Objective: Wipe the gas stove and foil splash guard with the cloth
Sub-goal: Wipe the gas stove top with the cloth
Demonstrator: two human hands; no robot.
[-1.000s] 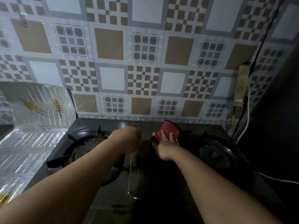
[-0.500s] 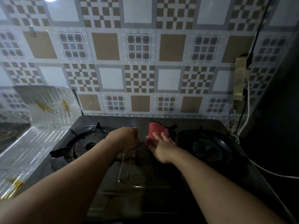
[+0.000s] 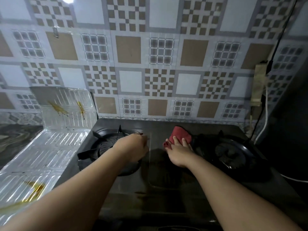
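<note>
Hands first: the right hand (image 3: 179, 151) lies flat with straight fingers pressing one red cloth (image 3: 180, 137) onto the gas stove (image 3: 166, 189), near the middle of its back edge and just left of the right burner (image 3: 230, 151). The left hand (image 3: 133, 150) is curled into a loose fist over the inner rim of the left burner (image 3: 106, 145); whether it holds anything cannot be told. The stove has two burners, one toward each side, with dark glass between them. One foil splash guard (image 3: 50, 147) sits against the stove's left edge, folded so that one panel lies flat and one stands against the tiled wall (image 3: 150, 55). It carries yellow-brown streaks: two on the upright panel, one patch near the flat panel's front corner.
</note>
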